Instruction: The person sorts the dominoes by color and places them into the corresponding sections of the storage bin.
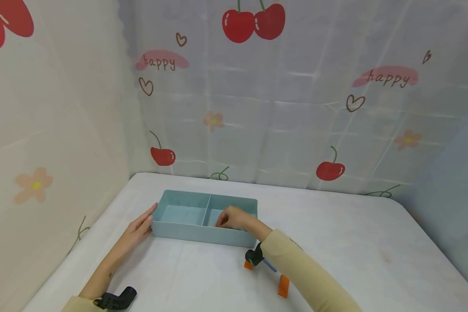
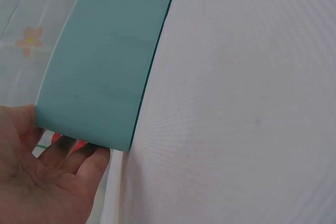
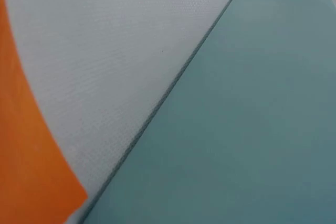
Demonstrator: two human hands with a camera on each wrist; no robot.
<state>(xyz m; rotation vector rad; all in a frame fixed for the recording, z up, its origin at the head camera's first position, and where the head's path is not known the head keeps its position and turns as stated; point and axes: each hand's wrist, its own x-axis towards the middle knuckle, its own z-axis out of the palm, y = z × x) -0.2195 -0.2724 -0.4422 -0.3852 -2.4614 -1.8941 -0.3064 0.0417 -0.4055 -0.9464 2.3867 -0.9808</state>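
Observation:
A light blue-green box (image 1: 203, 234) with two compartments lies on the white table. My left hand (image 1: 137, 229) rests against its left end, fingers fairly straight; the left wrist view has the thumb by one corner of the box's wall (image 2: 105, 66) and the other fingers along the end. My right hand (image 1: 234, 218) reaches into the right compartment with curled fingers, pinching a small orange piece (image 1: 217, 224) of which only a sliver shows. Its wrist view shows the box's outer wall (image 3: 236, 129) but not the fingers.
On the table (image 1: 187, 277) in front of the box, an orange strip (image 1: 284, 286) lies near the right sleeve. A smaller orange bit (image 1: 248, 264) and a thin blue item (image 1: 270, 265) are partly hidden by the wrist camera. A divider (image 1: 207, 210) separates the compartments. Printed curtains (image 1: 257, 108) hang behind.

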